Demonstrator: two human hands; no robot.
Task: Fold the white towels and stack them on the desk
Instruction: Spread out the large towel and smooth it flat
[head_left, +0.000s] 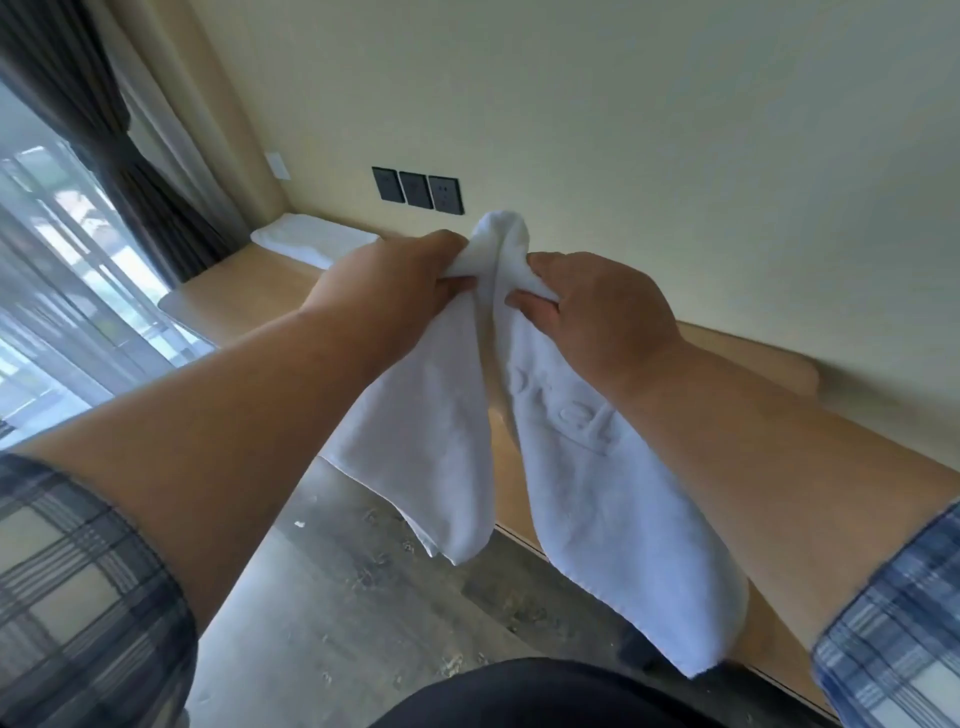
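Head view shows me the white towel (587, 483) held up in the air between both hands, above the near edge of the desk (249, 296). It hangs down in two lobes, one under each hand, toward the floor (332, 597). I read this hold as a way to let the cloth drop straight so that the top edge or corners can be matched for a fold. The two hands are brought close together at the top, where a bunched peak of cloth sticks up between them. The left hand (395, 280) reaches in from the near left with the forearm stretched forward and the fingers curled tight round its share of the top edge. The right hand (597, 312) comes from the near right with its back toward me, thumb and fingers pinching the other share. Raised lettering shows on the right lobe. One folded towel (311, 239) already lies flat at the far left end of the desk, against the wall, left of the dark wall sockets (418, 189). I judge that to be the start of the stack, well apart from the towel in hand.
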